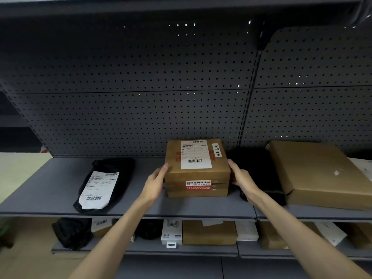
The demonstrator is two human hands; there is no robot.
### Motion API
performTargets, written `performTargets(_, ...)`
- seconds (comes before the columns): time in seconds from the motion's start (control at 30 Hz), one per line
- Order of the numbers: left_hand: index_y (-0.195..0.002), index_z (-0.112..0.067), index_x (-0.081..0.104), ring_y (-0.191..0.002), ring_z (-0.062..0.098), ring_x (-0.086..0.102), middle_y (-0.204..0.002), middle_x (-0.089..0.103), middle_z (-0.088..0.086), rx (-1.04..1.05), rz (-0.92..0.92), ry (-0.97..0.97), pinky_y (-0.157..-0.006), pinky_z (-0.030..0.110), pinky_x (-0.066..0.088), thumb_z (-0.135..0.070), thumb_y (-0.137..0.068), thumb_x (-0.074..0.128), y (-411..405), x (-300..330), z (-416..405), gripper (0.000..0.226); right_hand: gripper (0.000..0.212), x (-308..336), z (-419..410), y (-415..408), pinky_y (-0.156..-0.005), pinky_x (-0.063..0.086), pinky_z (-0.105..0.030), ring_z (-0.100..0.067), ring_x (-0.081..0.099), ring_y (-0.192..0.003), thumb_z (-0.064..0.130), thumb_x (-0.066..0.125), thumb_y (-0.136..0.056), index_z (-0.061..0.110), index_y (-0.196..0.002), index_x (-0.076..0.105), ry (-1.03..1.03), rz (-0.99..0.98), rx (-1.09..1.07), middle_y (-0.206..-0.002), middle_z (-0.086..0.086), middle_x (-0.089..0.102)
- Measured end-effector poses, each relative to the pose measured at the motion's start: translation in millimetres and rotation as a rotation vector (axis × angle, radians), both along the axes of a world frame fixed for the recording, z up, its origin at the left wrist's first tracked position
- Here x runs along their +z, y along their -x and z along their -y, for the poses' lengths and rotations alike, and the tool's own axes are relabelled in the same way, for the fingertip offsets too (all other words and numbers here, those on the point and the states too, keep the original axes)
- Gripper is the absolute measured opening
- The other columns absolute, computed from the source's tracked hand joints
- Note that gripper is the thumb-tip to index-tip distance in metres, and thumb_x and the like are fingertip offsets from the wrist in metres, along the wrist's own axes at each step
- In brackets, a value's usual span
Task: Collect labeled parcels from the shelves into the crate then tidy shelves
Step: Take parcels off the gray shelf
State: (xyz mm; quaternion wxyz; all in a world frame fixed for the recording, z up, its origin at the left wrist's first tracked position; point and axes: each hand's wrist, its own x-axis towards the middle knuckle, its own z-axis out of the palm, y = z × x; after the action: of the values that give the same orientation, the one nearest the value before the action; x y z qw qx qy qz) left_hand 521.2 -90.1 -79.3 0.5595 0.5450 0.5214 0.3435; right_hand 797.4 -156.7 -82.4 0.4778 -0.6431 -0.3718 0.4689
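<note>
Cardboard parcel (198, 168), brown and boxy, sits on the grey upper shelf (141, 202) just right of middle, and both hands are on it! Left hand (155, 183) at its nine o'clock side, thumb hooked over the top edge, fingers wrapped against the side wall. Right hand (242, 178) mirrors it at three o'clock, thumb on the top corner, fingers curled around the side. A firm two-handed grip, box bottom on the shelf as far as can be seen.

On top, a white shipping label (195, 154) with barcodes, print too small to read. Beside it a narrow white sticker (217, 150) with Chinese characters, illegible here. On the front face a red-and-white seal (198, 185) reads "此标签撕毁无效".

At nine o'clock from the box lies a black poly bag (104, 184) with its own barcode label. At three o'clock, a dark bag (259, 174) behind the right hand, then a flat cardboard box (318, 174). Lower shelf (141, 249) at six o'clock: more parcels, one white pack (171, 232) marked "30000".
</note>
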Motion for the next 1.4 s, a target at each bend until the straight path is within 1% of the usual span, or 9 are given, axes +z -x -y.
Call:
performTargets(0.07, -0.129, -0.023, 0.057, -0.105, 0.012, 0.065, -0.119, 0.068, -0.002, -0.007, -0.04, -0.013, -0.083, 0.027, 0.052, -0.054, -0.1, 0.047, -2.9, 0.7, -0.5, 0.043, 0.039, -0.6, -1.0, 0.7, -0.078, 0.043, -0.017, 0.0, 0.059, -0.094, 0.052, 0.051, -0.095, 0.021, -0.118, 0.06, -0.007, 0.033, 0.025, -0.105, 0.007, 0.066)
performTargets(0.17, -0.133, -0.02, 0.057, -0.108, 0.017, 0.065, -0.122, 0.068, 0.0, 0.007, -0.054, -0.01, -0.095, 0.036, 0.052, -0.049, -0.1, 0.051, -3.5, -2.0, -2.7, 0.044, 0.043, -0.9, -0.3, 1.4, -0.068, 0.04, -0.012, 0.002, 0.059, -0.09, 0.045, 0.055, -0.096, 0.011, -0.122, 0.06, -0.014, 0.053, 0.01, -0.102, 0.007, 0.066)
performTargets(0.27, -0.131, -0.02, 0.059, -0.109, 0.016, 0.065, -0.118, 0.069, -0.003, 0.0, -0.02, -0.015, -0.099, 0.037, 0.051, -0.043, -0.102, 0.052, -0.7, -2.1, -1.7, 0.038, 0.046, -4.3, 0.9, -1.2, -0.076, 0.043, -0.015, -0.002, 0.06, -0.098, 0.044, 0.055, -0.096, 0.009, -0.125, 0.06, -0.01, 0.044, 0.02, -0.107, 0.006, 0.067)
performTargets(0.33, -0.133, -0.021, 0.059, -0.113, 0.013, 0.063, -0.119, 0.069, -0.006, -0.012, 0.013, -0.051, -0.099, 0.031, 0.049, -0.037, -0.103, 0.053, 0.0, -1.3, 0.8, 0.035, 0.059, -5.4, 2.7, -1.6, -0.095, 0.044, -0.022, -0.009, 0.059, -0.112, 0.051, 0.056, -0.093, 0.009, -0.134, 0.055, -0.05, 0.037, 0.033, -0.121, 0.001, 0.065)
performTargets(0.43, -0.141, -0.022, 0.054, -0.116, 0.002, 0.06, -0.125, 0.067, -0.011, -0.025, 0.058, -0.1, -0.102, 0.022, 0.044, -0.023, -0.103, 0.054, -1.0, -1.4, 3.9, 0.038, 0.073, -3.0, 6.4, 0.4, -0.115, 0.027, -0.028, -0.009, 0.043, -0.129, 0.053, 0.057, -0.09, 0.011, -0.148, 0.04, -0.116, 0.056, 0.062, -0.143, 0.006, 0.047)
performTargets(0.6, -0.147, -0.022, 0.048, -0.119, -0.002, 0.058, -0.131, 0.064, -0.013, -0.048, 0.013, -0.161, -0.109, 0.025, 0.042, -0.018, -0.101, 0.057, 3.8, -12.0, 3.3, 0.047, 0.046, -7.7, 10.3, 0.5, -0.094, 0.033, -0.008, -0.011, 0.046, -0.13, 0.024, 0.05, -0.101, 0.014, -0.146, 0.041, -0.15, 0.142, 0.106, -0.128, 0.009, 0.054)
performTargets(0.87, -0.145, -0.025, 0.048, -0.117, -0.001, 0.059, -0.128, 0.063, -0.016, -0.033, 0.04, -0.169, -0.11, 0.031, 0.044, -0.021, -0.1, 0.06, 3.7, -15.9, 8.3, 0.046, 0.049, -10.7, 14.6, 2.0, -0.11, 0.033, -0.025, -0.011, 0.045, -0.134, 0.027, 0.051, -0.101, 0.018, -0.148, 0.039, -0.149, 0.13, 0.098, -0.136, 0.008, 0.054)
performTargets(1.07, -0.151, -0.025, 0.041, -0.122, 0.002, 0.057, -0.131, 0.062, -0.016, -0.019, 0.012, -0.201, -0.103, 0.021, 0.042, -0.033, -0.094, 0.068, -6.4, -12.1, 4.8, 0.064, 0.068, -5.2, 16.0, -2.6, -0.12, 0.024, -0.039, -0.016, 0.03, -0.144, 0.024, 0.058, -0.097, 0.023, -0.155, 0.021, -0.144, 0.151, 0.103, -0.153, 0.001, 0.038)
performTargets(1.4, -0.153, -0.024, 0.039, -0.124, 0.003, 0.058, -0.132, 0.064, -0.015, -0.035, 0.015, -0.202, -0.112, 0.031, 0.042, -0.032, -0.093, 0.069, -6.2, -14.6, 7.0, 0.068, 0.067, -1.3, 16.5, 0.5, -0.116, 0.025, -0.031, -0.009, 0.032, -0.141, 0.02, 0.057, -0.098, 0.025, -0.155, 0.021, -0.155, 0.19, 0.152, -0.152, 0.005, 0.038)
